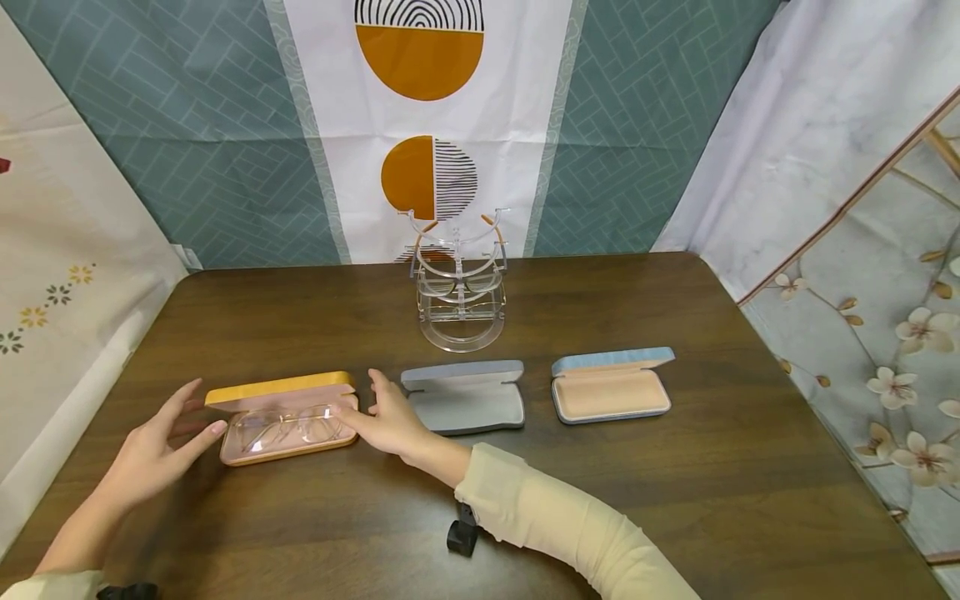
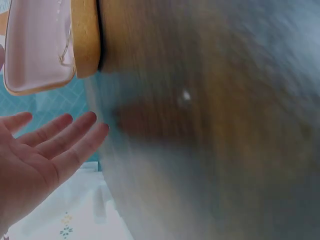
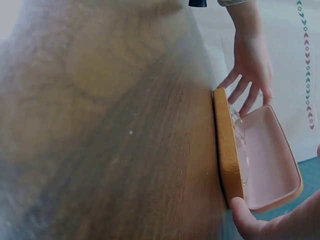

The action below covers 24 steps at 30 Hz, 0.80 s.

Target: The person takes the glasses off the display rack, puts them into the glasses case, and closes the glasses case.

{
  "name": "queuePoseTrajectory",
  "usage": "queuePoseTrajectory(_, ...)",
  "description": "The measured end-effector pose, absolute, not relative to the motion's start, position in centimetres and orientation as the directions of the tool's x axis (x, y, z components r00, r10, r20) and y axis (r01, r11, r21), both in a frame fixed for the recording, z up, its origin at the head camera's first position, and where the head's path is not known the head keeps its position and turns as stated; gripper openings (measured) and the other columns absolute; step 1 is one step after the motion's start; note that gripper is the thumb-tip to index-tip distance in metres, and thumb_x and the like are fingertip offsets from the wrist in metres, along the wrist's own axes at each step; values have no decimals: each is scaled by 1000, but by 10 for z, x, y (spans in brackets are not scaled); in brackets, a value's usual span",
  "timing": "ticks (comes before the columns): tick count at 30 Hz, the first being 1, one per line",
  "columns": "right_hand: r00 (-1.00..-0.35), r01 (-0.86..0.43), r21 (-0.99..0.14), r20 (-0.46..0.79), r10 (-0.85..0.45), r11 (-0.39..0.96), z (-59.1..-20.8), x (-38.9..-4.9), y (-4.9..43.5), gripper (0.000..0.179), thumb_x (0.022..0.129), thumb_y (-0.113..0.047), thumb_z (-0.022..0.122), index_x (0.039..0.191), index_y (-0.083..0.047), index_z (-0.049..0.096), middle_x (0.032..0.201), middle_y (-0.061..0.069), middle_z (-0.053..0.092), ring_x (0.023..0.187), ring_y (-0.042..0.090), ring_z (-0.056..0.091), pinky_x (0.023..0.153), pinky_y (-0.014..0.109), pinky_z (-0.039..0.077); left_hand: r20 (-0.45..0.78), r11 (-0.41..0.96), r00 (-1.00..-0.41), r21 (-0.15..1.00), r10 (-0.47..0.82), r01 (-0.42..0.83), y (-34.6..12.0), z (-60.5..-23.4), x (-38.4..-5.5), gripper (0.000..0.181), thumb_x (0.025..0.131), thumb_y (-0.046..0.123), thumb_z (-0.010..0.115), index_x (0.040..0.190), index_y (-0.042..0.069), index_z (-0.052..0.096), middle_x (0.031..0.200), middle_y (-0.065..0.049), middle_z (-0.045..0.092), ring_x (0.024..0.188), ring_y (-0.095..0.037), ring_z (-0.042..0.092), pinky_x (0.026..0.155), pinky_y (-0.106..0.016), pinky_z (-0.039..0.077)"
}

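Observation:
A yellow eyeglass case [image 1: 279,388] with a pink lining lies with its lid up at the left of the table. Inside rests a pair of clear glasses [image 1: 320,427] with thin frames. By the case's left end is my left hand [image 1: 153,450], fingers spread and holding nothing; the left wrist view shows a gap between its fingers and the case [image 2: 37,45]. My right hand [image 1: 395,423] is at the right end, thumb extended to the case's corner. In the right wrist view that thumb [image 3: 243,214] appears to touch the corner, though contact is hard to confirm.
A grey case [image 1: 467,408] and a blue case [image 1: 613,393] with a peach lining lie with lids up to the right. Behind them a clear display stand [image 1: 459,342] carries glasses. Patterned curtains [image 1: 225,167] border the wooden table [image 1: 720,467].

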State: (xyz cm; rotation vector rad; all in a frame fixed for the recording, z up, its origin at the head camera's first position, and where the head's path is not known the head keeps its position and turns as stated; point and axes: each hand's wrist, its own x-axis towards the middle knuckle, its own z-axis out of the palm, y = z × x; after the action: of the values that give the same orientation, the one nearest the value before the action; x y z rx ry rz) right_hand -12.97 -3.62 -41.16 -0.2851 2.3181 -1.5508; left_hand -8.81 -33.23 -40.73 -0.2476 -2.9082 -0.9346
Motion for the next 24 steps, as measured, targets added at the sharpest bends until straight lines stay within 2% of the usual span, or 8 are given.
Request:
queuePoseTrajectory(4, -921, 60, -933, -190, -342, 356, -411, -133, -39, 73, 85, -42, 60, 142, -7, 28, 133, 12, 42, 100, 22, 53, 80, 30, 46, 79, 793, -990, 592, 120, 143, -328, -407, -92, 69, 94, 22, 50, 145, 1, 9, 121, -41, 38, 97, -54, 50, 67, -51, 48)
queuePoseTrajectory(5, -921, 68, -937, -192, -340, 343, -411, -133, -40, 73, 86, -42, 60, 141, -7, 28, 133, 13, 42, 99, 21, 54, 80, 30, 46, 71, 791, -991, 598, 110, 131, -327, -406, -93, 67, 95, 23, 48, 145, 1, 8, 122, -41, 37, 95, -52, 52, 65, -50, 49)
queuePoseTrajectory(8, -923, 90, -946, -197, -331, 313, -411, -136, -42, 69, 87, -41, 58, 140, -7, 30, 131, 14, 44, 100, 21, 54, 82, 31, 46, 55, 763, -995, 639, 85, 101, -324, -406, -97, 64, 97, 25, 42, 144, -2, 8, 121, -42, 37, 85, -22, 64, 59, -40, 53)
queuePoseTrajectory(11, -920, 109, -944, -215, -329, 311, -412, -138, -44, 66, 88, -40, 57, 140, -8, 32, 132, 14, 45, 105, 23, 53, 86, 33, 45, 15, 710, -997, 702, 73, 63, -321, -406, -100, 62, 99, 28, 36, 143, -4, 7, 122, -42, 36, 78, 3, 57, 55, -29, 53)
queuePoseTrajectory(12, -918, 119, -942, -225, -328, 314, -412, -138, -44, 66, 88, -41, 57, 140, -8, 33, 132, 13, 45, 107, 24, 52, 87, 33, 44, -5, 692, -997, 720, 72, 47, -320, -405, -100, 62, 99, 29, 34, 143, -5, 6, 123, -43, 35, 79, 2, 58, 55, -29, 53)
queuePoseTrajectory(15, -914, 119, -939, -230, -333, 323, -411, -140, -46, 65, 88, -41, 56, 140, -9, 33, 132, 14, 46, 112, 25, 50, 90, 36, 43, -64, 659, -996, 752, 66, -5, -317, -401, -103, 62, 100, 33, 26, 142, -7, 5, 126, -45, 30, 88, -25, 62, 57, -32, 54)
queuePoseTrajectory(18, -912, 133, -941, -238, -333, 310, -410, -143, -49, 64, 88, -43, 55, 140, -10, 34, 129, 12, 48, 115, 24, 47, 92, 36, 41, -107, 646, -992, 762, 61, -42, -315, -398, -105, 64, 100, 37, 22, 140, -11, 6, 125, -45, 30, 97, -46, 53, 59, -35, 54)
queuePoseTrajectory(24, -916, 147, -948, -238, -322, 282, -410, -149, -55, 60, 89, -44, 53, 137, -10, 40, 121, 9, 54, 109, 19, 50, 89, 33, 43, -159, 637, -986, 766, 54, -89, -312, -398, -106, 66, 100, 39, 21, 139, -14, 11, 122, -43, 37, 102, -48, 49, 61, -37, 54)
